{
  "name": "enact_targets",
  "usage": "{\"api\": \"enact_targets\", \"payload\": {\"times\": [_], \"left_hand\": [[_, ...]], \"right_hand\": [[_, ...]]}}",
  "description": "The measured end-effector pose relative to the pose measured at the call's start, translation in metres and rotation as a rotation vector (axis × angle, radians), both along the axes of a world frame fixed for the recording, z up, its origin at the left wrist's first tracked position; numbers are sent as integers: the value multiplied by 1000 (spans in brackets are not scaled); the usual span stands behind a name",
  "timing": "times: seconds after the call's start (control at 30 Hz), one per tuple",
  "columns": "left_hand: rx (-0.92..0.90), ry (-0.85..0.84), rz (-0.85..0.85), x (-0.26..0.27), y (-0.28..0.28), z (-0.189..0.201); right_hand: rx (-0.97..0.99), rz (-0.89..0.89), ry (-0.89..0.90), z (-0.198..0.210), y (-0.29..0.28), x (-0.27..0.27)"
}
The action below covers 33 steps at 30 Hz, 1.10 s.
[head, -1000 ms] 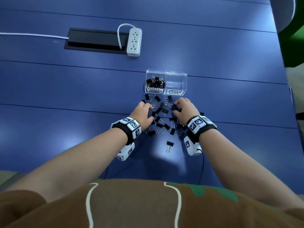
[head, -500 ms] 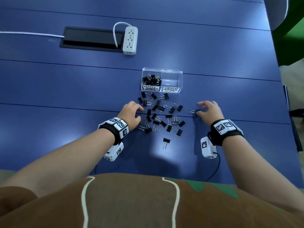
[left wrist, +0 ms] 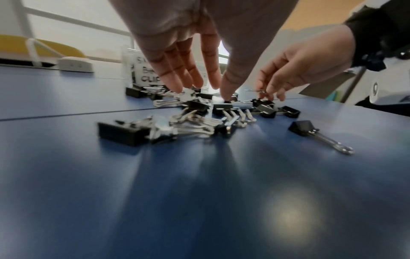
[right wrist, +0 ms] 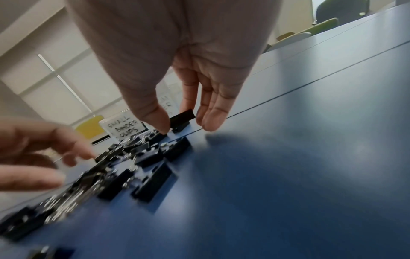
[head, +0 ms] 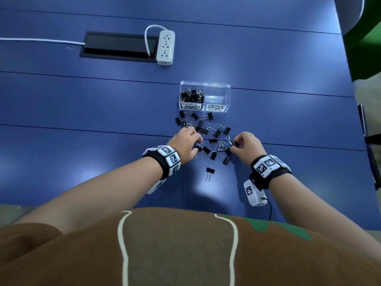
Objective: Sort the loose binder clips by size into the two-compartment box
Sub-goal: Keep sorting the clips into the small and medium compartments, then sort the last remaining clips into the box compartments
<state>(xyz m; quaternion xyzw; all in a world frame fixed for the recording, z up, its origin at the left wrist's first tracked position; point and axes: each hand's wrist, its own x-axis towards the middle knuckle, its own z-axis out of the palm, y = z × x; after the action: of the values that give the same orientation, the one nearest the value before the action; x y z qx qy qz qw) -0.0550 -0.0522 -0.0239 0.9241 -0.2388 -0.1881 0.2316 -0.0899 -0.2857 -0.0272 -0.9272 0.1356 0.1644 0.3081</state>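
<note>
The clear two-compartment box [head: 216, 84] stands beyond the pile; its left half, labelled small, holds several black clips, and the right half, labelled medium, holds none. Loose black binder clips [head: 206, 131] lie scattered in front of it. My right hand [head: 235, 144] pinches one black clip [right wrist: 182, 118] between thumb and forefinger at the pile's right edge. My left hand [head: 196, 139] reaches down on the pile's left side, its fingertips [left wrist: 188, 85] touching clips without gripping any. A single clip [head: 209, 172] lies apart, nearer to me.
A white power strip [head: 165, 47] and a black cable hatch [head: 117, 47] sit at the far side of the blue table [head: 82, 104], with a white cable [head: 41, 40] running left. The table's right edge [head: 350, 79] borders a green chair [head: 367, 38].
My right hand went out right to a stray clip and has now come back a little toward the pile with a clip pinched. My left hand stayed on the pile's left side.
</note>
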Motion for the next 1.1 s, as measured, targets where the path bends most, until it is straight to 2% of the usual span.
{"api": "enact_targets", "payload": {"times": [0.33, 0.5, 0.57, 0.73, 0.87, 0.97, 1.1], "left_hand": [[130, 62, -76, -6, -44, -9], [114, 112, -64, -1, -46, -6], [98, 133, -33, 0, -45, -5], [19, 97, 36, 4, -45, -5], [78, 54, -114, 8, -50, -2], [182, 43, -207, 10, -55, -1], [163, 57, -173, 12, -55, -5]], "right_hand": [[-60, 85, 30, -4, 19, -11], [81, -187, -80, 12, 5, 13], [136, -244, -129, 25, 0, 33], [37, -91, -223, 46, 5, 99], [-68, 69, -177, 47, 20, 132], [-52, 96, -185, 46, 23, 130], [-80, 118, -203, 36, 19, 102]]}}
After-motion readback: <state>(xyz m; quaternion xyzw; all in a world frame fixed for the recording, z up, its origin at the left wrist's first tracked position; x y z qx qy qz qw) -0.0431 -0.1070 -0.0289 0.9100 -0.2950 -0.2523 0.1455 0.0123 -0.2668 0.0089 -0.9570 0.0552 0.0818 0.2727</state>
